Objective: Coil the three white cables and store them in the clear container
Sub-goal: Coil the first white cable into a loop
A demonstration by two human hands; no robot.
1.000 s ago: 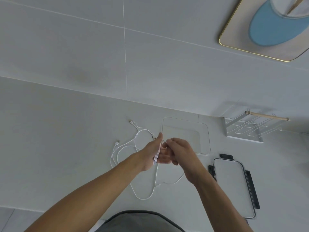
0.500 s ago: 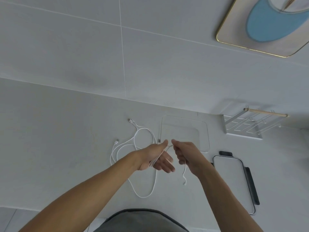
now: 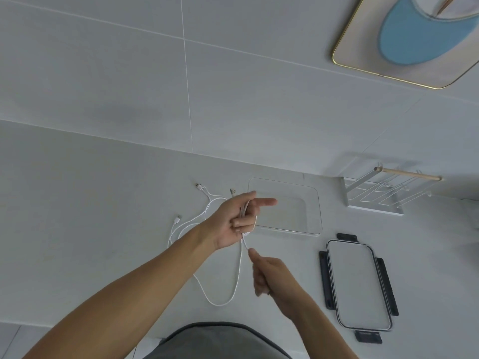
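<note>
Since a moment ago the right hand (image 3: 272, 273) dropped, pinching the cable (image 3: 239, 268) taut below the left hand (image 3: 237, 220), which grips gathered loops, so coiling continues.

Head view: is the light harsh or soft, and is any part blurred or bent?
Head view: light is soft and even, with only a faint shadow behind the white rack; the picture frame at the top right looks smeared and stretched by the wide lens; both hands look reasonably sharp.

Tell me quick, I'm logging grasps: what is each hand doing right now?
Left hand: fingers curled round loops of a white cable.
Right hand: pinches the same cable just below the left hand.
</note>
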